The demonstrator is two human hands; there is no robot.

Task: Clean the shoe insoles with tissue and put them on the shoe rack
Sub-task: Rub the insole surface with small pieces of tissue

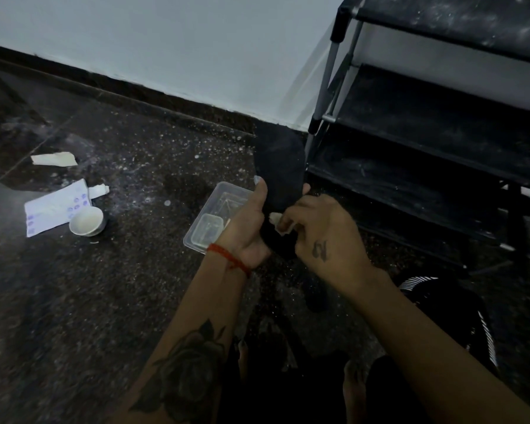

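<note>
Head view: person seated on dark speckled floor [110, 301], mid-wipe on a black insole [280, 169]. Left hand [247, 228] holds insole upright from its left edge, thumb up along that edge, other fingers behind, one fingertip showing past the right edge; so left grip = wrapped round the insole. Right hand [322, 231] has fingers curled, pinching a small wad of tissue [277, 222] against the insole's lower half; right grip = narrow, holding tissue. Back of right hand faces cam, wrist angled in from lower right; left forearm comes up from bottom centre, red thread [228, 255] at wrist. Insole sits in the air just beside shoe rack [426, 123], above a clear plastic container [218, 206]; rack shelves look dusty, nothing on them in view. To do step well, imo: keep left hold firm so insole doesn't flex, wipe in long strokes heel to toe w/ flat tissue not a ball, refold tissue when dirty, do both faces. Tissue wad looks small, likely needs a fresh piece; paper pack [54, 209] and white bowl [86, 221] lie well apart to the left, torn paper scrap [54, 159] further back. Second insole: can't tell where.
</note>
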